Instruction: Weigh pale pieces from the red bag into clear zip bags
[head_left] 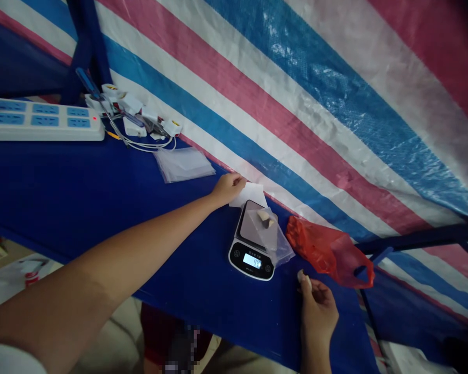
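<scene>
Digital scale [248, 232] sits just below/right of ctr on the blue tabletop [62, 187], display lit, w/ a clear bag [283, 250] across its pan & a dark-and-pale piece [265, 219] in or under the plastic — can't tell which. Bag overhangs the pan's right edge, so any drag on the tabletop could skew the reading; a nudge might slide it off. R grip [319, 304], lower right, is pinched nearly closed on a small pale scrap [302, 277]; a slack pinch could drop it. L grip [229, 188], ctr, is curled by white paper [256, 193] — can't tell if it holds any. Red bag [327, 254], right, might snag the clear one.
</scene>
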`<state>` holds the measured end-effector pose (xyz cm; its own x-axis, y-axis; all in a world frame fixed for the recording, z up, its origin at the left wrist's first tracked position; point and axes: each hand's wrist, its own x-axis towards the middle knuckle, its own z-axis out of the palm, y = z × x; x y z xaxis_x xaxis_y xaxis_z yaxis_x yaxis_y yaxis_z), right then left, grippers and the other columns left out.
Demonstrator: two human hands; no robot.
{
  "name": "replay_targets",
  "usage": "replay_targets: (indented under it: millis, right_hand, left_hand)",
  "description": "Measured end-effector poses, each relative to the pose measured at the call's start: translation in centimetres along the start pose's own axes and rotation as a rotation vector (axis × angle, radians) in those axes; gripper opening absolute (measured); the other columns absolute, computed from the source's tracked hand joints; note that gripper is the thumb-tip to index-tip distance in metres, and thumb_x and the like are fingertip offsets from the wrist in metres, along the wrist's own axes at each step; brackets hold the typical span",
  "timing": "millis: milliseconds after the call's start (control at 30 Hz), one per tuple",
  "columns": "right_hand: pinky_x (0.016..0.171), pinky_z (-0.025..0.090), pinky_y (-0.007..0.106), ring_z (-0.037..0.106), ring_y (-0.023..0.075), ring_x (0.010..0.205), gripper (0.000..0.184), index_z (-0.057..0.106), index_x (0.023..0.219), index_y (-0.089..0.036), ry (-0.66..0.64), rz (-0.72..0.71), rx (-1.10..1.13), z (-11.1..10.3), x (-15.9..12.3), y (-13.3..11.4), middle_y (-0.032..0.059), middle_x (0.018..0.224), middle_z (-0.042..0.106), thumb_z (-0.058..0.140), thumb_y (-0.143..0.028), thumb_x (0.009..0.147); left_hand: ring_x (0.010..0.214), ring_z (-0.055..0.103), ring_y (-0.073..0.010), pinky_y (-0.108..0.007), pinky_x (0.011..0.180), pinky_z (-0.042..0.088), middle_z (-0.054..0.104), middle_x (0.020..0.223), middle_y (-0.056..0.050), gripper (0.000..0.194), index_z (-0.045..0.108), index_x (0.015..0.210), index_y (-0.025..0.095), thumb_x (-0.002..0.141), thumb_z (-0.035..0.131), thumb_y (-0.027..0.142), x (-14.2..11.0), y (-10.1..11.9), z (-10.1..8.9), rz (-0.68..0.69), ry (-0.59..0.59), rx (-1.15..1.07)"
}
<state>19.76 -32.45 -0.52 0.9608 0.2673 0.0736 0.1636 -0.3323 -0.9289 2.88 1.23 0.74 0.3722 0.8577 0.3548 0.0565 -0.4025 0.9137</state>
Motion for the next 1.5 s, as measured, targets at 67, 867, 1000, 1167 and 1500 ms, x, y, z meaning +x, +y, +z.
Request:
replay_targets:
  millis: [67, 867, 1000, 1167, 1500]
  right_hand:
    - [0.067, 0.053, 0.027, 0.066, 0.0170, 0.070, 0.055, 0.067, 0.090, -0.017, -0.011, -0.079, -0.068, 0.1, 0.1, 0.1, 0.0035, 0.079, 0.073, 0.084, -0.063, 0.065]
    - [0.079, 0.055, 0.031, 0.073, 0.0220, 0.084, 0.056, 0.069, 0.101, -0.019, -0.069, -0.224, -0.209, 2.3, -5.6, -4.8, 0.0084, 0.093, 0.076, 0.077, -0.067, 0.074]
    - [0.072, 0.055, 0.030, 0.070, 0.0204, 0.076, 0.056, 0.067, 0.095, -0.018, -0.089, -0.204, -0.140, 2.1, -5.4, -4.8, 0.0067, 0.084, 0.074, 0.078, -0.066, 0.071]
    - [0.073, 0.054, 0.034, 0.070, 0.0243, 0.077, 0.047, 0.066, 0.093, -0.019, 0.238, -0.211, -0.207, -3.6, -0.5, -5.6, 0.0073, 0.081, 0.073, 0.076, -0.059, 0.071]
    - [0.078, 0.051, 0.035, 0.070, 0.0300, 0.088, 0.013, 0.077, 0.074, -0.018, -0.290, -0.269, -0.728, 0.5, 16.1, -10.0, 0.0084, 0.074, 0.075, 0.067, -0.027, 0.076]
  left_hand:
    - [0.059, 0.043, -0.0120, -0.029, 0.060, 0.029, 0.047, 0.058, 0.003, 0.029, 0.055, 0.064, 0.018, 0.087, 0.052, 0.035, 0.0, -0.1, 0.0, 0.000, 0.006, 0.007]
    - [0.059, 0.046, -0.0111, -0.027, 0.059, 0.034, 0.053, 0.062, 0.003, 0.027, 0.060, 0.072, 0.017, 0.083, 0.060, 0.042, -1.0, 0.3, 0.5, 0.082, -0.173, -0.099]
    - [0.060, 0.049, -0.0115, -0.027, 0.059, 0.035, 0.055, 0.064, 0.002, 0.029, 0.060, 0.072, 0.018, 0.082, 0.064, 0.045, -1.5, 0.4, 0.5, 0.130, -0.293, -0.099]
    - [0.061, 0.049, -0.0114, -0.026, 0.059, 0.036, 0.056, 0.065, 0.002, 0.030, 0.058, 0.071, 0.018, 0.083, 0.062, 0.045, -1.2, 0.1, 0.5, 0.096, -0.259, -0.112]
    - [0.056, 0.042, -0.0098, -0.026, 0.056, 0.032, 0.050, 0.058, 0.003, 0.034, 0.056, 0.064, 0.018, 0.081, 0.062, 0.046, -1.0, 0.9, 0.5, 0.054, -0.270, -0.068]
